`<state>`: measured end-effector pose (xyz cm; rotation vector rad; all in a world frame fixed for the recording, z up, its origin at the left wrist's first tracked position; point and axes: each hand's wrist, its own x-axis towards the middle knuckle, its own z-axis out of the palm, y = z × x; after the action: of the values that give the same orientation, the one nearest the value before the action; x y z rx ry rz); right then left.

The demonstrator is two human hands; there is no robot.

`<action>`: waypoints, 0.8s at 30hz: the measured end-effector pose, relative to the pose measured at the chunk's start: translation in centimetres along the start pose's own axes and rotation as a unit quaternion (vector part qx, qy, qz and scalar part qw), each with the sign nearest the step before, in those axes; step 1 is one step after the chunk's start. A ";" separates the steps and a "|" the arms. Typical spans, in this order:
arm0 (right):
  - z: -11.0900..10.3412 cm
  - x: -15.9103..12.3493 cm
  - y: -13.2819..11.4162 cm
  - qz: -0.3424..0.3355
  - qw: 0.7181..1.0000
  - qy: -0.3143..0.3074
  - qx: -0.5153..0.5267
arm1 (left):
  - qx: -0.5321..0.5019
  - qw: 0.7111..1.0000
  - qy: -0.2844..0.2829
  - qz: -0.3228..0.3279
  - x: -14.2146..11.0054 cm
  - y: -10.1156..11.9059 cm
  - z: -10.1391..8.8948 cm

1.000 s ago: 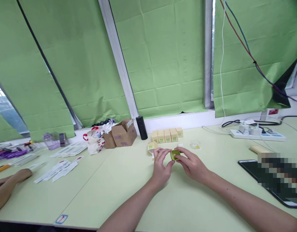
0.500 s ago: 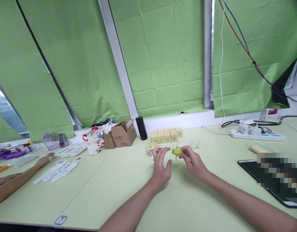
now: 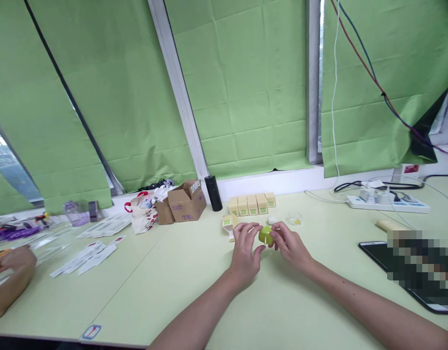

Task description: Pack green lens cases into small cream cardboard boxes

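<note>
A small glossy yellow-green case [image 3: 265, 236], rounded at its edges and with a pale narrow strip on its front, is pinched at its right side by my right hand [image 3: 287, 243]. My left hand [image 3: 244, 250] is at its left side, thumb and fingers apart and curved toward it; whether the fingertips touch it I cannot tell. Just behind lies a small white rounded piece [image 3: 271, 220]. An opened cream carton [image 3: 229, 221] with a green label stands behind my left fingers, partly hidden by them.
Several cream cartons [image 3: 247, 205] stand in a row at the back, near a clear plastic piece [image 3: 294, 218]. Further left are a black cylinder [image 3: 213, 193] and a cardboard box [image 3: 187, 201]. A phone [image 3: 377, 257] and a power strip [image 3: 387, 203] lie right. Another person's hand [image 3: 15, 267] is far left.
The green case has been turned and lowered slightly, and my left hand has come closer to it. The white piece behind shows more. The other person's hand has drawn back to the left.
</note>
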<state>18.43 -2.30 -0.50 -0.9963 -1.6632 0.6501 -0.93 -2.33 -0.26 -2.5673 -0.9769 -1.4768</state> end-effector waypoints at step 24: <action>-1.2 1.8 3.9 -0.040 0.908 0.000 -0.416 | -0.296 0.915 0.069 -0.267 0.8 -1.9 1.2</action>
<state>20.49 1.18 -2.39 -1.4955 -2.0073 -0.1664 -0.70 -0.04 -0.86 -2.6054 -1.4861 -2.3828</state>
